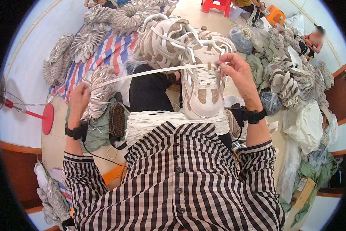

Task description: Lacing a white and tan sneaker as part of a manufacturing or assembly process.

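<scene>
A beige and white shoe upper (203, 106) lies across my lap with its toe toward me, white lacing crossing its front. One flat white shoelace (149, 72) stretches taut from its tongue out to the left. My left hand (79, 99) is closed on the far end of that lace, well away from the shoe. At the upper's right eyelet edge, my right hand (236, 73) pinches with thumb and forefinger where the lace comes across; its fingertips partly hide the spot. Under the toe, a thick bundle of white laces (142, 125) spans my lap.
More shoe uppers (159, 44) are heaped just beyond the one on my lap. Bundled uppers lie on a striped sheet (107, 50) at far left and in piles (286, 82) at right. A small brown bag (117, 119) sits at left. Other people sit at the far right.
</scene>
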`<state>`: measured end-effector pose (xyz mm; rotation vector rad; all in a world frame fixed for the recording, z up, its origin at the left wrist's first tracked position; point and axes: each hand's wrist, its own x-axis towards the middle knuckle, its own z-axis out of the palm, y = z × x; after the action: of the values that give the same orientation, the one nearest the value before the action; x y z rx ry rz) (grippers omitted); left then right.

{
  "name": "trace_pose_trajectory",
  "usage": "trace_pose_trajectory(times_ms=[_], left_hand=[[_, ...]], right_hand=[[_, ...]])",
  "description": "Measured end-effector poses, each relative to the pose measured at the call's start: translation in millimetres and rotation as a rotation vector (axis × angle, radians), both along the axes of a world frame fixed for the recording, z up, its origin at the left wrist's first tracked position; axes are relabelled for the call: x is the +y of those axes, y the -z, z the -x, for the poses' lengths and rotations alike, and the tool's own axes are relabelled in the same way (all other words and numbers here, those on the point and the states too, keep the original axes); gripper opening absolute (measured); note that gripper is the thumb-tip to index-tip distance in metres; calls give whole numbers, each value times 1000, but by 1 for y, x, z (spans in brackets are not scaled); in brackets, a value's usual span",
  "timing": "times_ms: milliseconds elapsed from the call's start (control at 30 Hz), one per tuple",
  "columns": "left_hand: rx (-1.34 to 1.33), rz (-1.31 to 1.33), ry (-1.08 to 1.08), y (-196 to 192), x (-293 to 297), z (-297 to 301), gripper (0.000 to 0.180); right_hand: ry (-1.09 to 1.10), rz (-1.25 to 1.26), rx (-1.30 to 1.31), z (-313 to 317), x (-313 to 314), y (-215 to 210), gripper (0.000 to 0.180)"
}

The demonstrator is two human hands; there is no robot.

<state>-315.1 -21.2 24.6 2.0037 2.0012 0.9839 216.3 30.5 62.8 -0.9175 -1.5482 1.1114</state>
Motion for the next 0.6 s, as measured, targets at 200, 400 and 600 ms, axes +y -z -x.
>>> trace_pose_trajectory(times_ms=[200,400,600], left_hand=[[187,-21,-48,31,-11,21,8],[214,-147,143,33,2,-46,20],[-73,-15,433,-13,-1,-146,28]], right_hand=[[155,-142,-284,7,-7,17,11],[285,-507,-647,20,-25,16,12],[203,-373,-511,17,-25,13,11]])
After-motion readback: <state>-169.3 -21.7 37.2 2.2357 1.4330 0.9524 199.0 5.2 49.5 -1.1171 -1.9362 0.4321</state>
